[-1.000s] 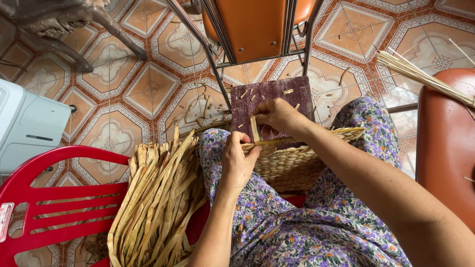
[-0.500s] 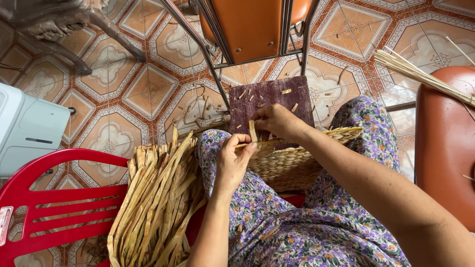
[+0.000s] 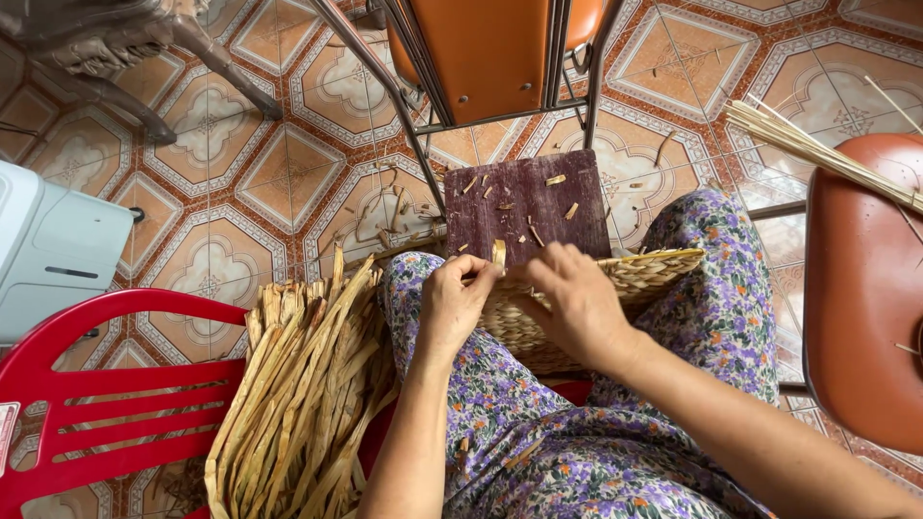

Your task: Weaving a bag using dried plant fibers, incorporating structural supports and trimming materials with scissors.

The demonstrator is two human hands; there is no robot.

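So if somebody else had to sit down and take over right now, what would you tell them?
Left hand: pinching an upright pale straw strip at the basket's edge.
Right hand: fingers pressed on the same edge, beside the left hand.
Woven basket: resting on the lap, tipped on its side, its bottom hidden.
Purple-brown board: on the floor just past the knees, strewn with straw scraps.
Bundle of dried strips: on the red plastic chair at the left.
Done: the basket wall is woven. Left: the loose strip still sticks up.
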